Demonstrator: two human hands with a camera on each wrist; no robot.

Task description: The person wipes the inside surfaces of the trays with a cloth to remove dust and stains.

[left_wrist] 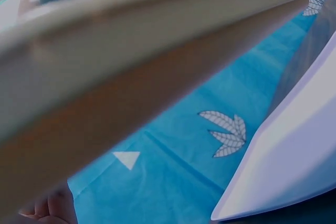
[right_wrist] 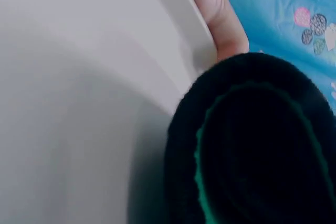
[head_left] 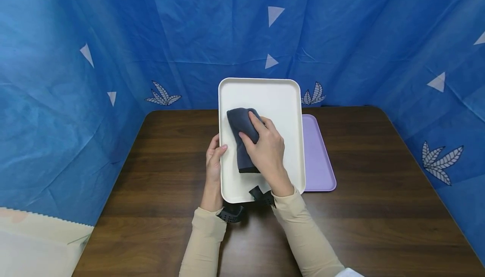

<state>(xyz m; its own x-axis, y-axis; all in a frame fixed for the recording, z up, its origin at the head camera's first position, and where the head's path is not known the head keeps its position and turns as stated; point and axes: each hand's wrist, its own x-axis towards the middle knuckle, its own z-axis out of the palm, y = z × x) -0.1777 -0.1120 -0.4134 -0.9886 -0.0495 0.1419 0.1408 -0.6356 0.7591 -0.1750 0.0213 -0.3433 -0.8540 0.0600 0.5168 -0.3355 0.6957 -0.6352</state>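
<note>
A white rectangular tray [head_left: 284,100] is held up over the table, its inner face toward the head camera. My left hand [head_left: 214,159] grips its left edge, thumb over the rim and the other fingers mostly hidden behind. My right hand [head_left: 268,146] pinches a folded dark grey cloth [head_left: 246,157] against the tray's inner face, left of its middle. In the right wrist view the thick folded cloth [right_wrist: 252,145] lies against the white surface, with left-hand fingers at the rim beyond. The left wrist view shows the tray [left_wrist: 105,61] edge-on and blurred.
A purple tray [head_left: 320,163] lies on the brown wooden table [head_left: 379,209], partly covered by the white tray in the head view. Blue patterned curtain [head_left: 212,28] hangs behind the table and at both sides. Black straps [head_left: 231,214] sit at the wrists.
</note>
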